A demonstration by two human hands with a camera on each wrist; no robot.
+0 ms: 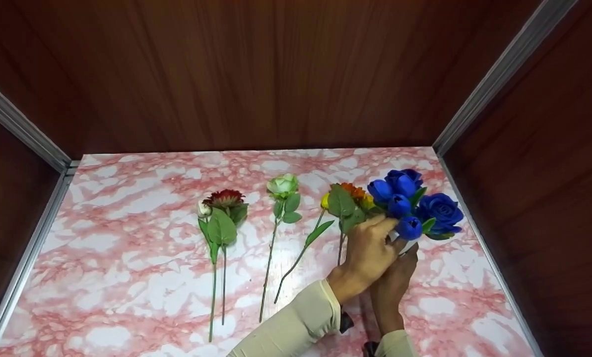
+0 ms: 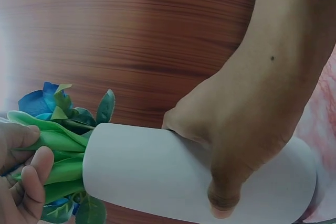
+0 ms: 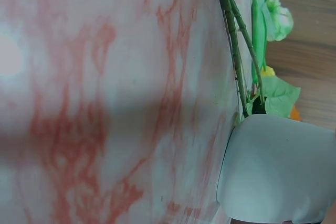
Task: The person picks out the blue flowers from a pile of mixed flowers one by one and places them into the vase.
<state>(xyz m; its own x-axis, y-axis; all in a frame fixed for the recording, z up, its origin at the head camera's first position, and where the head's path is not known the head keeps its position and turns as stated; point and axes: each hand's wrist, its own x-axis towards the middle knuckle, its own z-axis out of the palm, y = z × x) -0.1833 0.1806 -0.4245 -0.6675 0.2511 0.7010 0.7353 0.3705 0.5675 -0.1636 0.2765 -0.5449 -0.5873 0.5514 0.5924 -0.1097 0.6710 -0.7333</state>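
A white vase (image 2: 142, 166) holds several blue tulips (image 1: 400, 205) and a blue rose (image 1: 440, 213). My right hand (image 1: 397, 280) grips the vase around its side, with the thumb bent over it in the left wrist view. At the vase's mouth, my left hand (image 1: 367, 253) has its curled fingers around the green tulip leaves (image 2: 58, 140) just below the blooms. The left fingertips (image 2: 37, 171) touch these leaves. Only part of the vase (image 3: 278, 166) appears in the right wrist view, where neither hand can be seen.
On the marbled pink table (image 1: 142, 297) lie a dark red flower (image 1: 225, 198), a white bud (image 1: 204, 209), a pale green flower (image 1: 282, 186), a yellow flower (image 1: 325, 201) and an orange flower (image 1: 351, 190). Brown wood panels (image 1: 256, 74) enclose the back and sides.
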